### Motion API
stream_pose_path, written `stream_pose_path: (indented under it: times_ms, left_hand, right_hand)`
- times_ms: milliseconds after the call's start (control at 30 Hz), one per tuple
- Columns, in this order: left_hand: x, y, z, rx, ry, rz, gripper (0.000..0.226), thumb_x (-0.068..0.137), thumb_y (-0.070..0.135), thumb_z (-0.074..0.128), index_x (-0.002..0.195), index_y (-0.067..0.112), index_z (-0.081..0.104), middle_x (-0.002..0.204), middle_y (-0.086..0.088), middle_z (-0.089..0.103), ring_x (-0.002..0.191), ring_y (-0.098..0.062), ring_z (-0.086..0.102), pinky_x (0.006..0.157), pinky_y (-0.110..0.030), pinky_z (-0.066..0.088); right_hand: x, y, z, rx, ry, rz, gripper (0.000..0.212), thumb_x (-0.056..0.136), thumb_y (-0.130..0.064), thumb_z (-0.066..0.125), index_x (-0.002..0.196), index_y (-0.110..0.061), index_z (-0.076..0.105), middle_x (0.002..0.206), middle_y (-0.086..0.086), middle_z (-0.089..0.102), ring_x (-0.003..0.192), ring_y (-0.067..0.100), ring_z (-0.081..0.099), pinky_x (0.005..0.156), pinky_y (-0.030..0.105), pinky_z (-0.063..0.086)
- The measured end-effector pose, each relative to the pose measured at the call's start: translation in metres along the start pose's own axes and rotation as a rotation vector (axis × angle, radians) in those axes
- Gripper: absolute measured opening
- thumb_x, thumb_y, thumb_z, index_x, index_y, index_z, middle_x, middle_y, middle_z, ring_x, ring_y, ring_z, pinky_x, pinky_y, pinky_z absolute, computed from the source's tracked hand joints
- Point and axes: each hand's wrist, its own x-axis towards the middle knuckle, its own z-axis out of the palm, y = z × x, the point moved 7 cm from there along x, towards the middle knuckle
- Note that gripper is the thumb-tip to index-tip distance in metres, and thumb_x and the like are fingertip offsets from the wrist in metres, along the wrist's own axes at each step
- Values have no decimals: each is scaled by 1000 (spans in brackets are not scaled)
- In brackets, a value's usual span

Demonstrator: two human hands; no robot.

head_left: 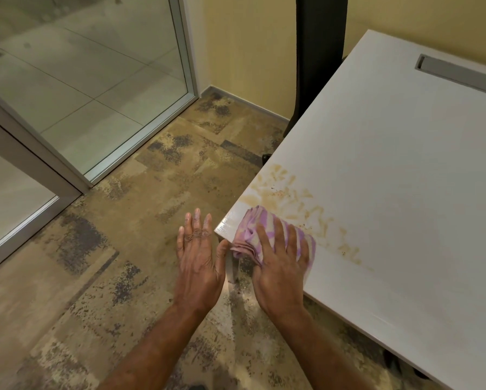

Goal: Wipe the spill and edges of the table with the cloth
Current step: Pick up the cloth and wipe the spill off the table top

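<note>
Cloth (267,235) is soft, light, bunched in folds, probably bunches more if dragged by an edge, so I press it from on top with a flat palm. It sits on the table (391,178) corner, overhanging the near edge, brown spill (289,198) just beyond. My right hand (281,266) lies on it, fingers (285,237) spread and flat, pressing, not gripping. My left hand (198,256) is open, empty, thumb near the corner.

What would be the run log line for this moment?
right hand: flat on cloth at table corner | left hand: open, off table | spill: remains
</note>
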Motion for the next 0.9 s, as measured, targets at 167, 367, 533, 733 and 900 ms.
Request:
stream_pose_path:
  times_ms: [167, 367, 533, 733, 900]
  left_hand:
    - [5, -2, 5, -5, -10, 4, 61, 107, 40, 32, 161, 14, 18, 171, -1, 3, 158, -12, -9, 128, -36, -3]
    - [16, -3, 6, -43, 9, 0, 59, 108, 38, 31, 161, 15, 19, 172, 0, 4, 158, -11, -8, 128, -36, -2]
    - [23, -8, 1, -100, 50, -23, 58, 108, 37, 32, 161, 16, 22, 171, 0, 7, 158, -10, -7, 128, -39, 0]
    - [26, -9, -7, -158, 108, -79, 57, 108, 38, 29, 159, 13, 27, 171, -3, 11, 158, -11, -5, 129, -44, 6]
    - [26, -6, 0, -163, 36, -91, 60, 107, 46, 25, 160, 18, 24, 171, 1, 8, 157, -7, -9, 129, -43, 5]
  right_hand:
    - [30, -6, 15, -40, -13, 97, 80, 92, -53, 65, 162, -34, 30, 171, 13, 24, 157, 43, 21, 124, 65, 12]
    - [75, -21, 18, -14, -43, 72, 69, 98, -58, 44, 162, -38, 27, 172, 13, 20, 157, 44, 17, 123, 65, 12]
    - [82, -39, 18, 14, -39, -69, 74, 93, -72, 22, 156, -39, 42, 170, 16, 25, 155, 45, 21, 123, 66, 12]
    - [68, -45, 22, 21, -91, -293, 66, 96, -65, 28, 154, -39, 44, 170, 14, 26, 157, 43, 20, 123, 64, 4]
    - [44, -35, 16, 72, -93, -332, 63, 96, -45, 32, 158, -37, 39, 173, 8, 21, 160, 36, 11, 125, 61, 7]
